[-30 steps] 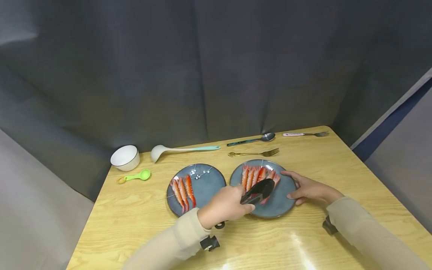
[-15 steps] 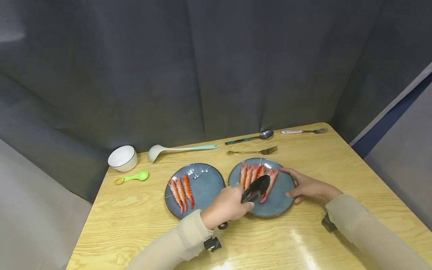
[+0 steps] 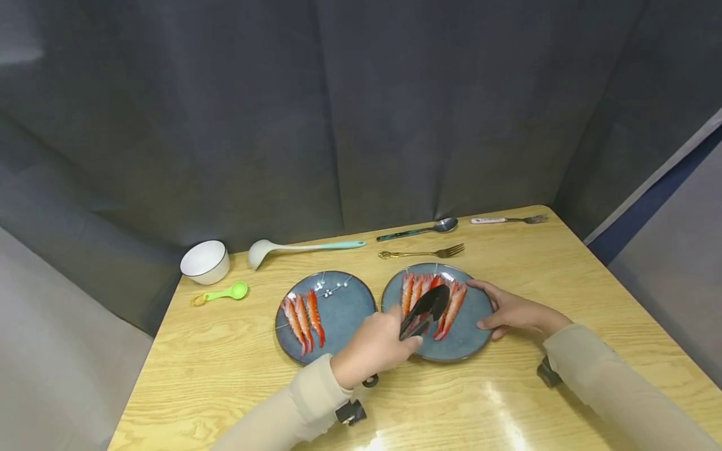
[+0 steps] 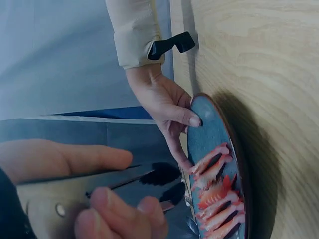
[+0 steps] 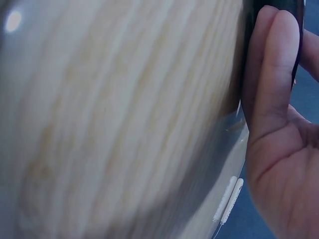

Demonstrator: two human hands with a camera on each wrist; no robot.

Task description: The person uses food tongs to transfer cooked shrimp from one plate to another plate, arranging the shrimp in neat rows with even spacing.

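Observation:
My left hand [image 3: 375,344] grips a pair of tongs [image 3: 430,305] with black tips, held over the right blue-grey plate [image 3: 465,341]. In the left wrist view the tongs' metal arms lie between thumb and fingers, and the black tips [image 4: 162,174] stand slightly apart. On that plate several red-and-white shrimp [image 3: 451,311] lie side by side, partly hidden by the tongs. My right hand [image 3: 516,315] holds this plate's right rim, thumb on top and fingers at the edge and underneath. To the left, another blue-grey plate [image 3: 346,313] with white blossoms bears three shrimp [image 3: 303,322].
Behind the plates lie a ladle [image 3: 307,248], a spoon [image 3: 420,230], a gold fork [image 3: 423,253] and a fork with a pale handle [image 3: 507,220]. A white bowl [image 3: 205,263] and a green measuring spoon [image 3: 228,292] sit at the left. A dark curtain [image 3: 361,113] hangs behind the table.
The tongs have shifted slightly left over the right plate, so more of the rightmost shrimp there shows. My right hand stays on the rim.

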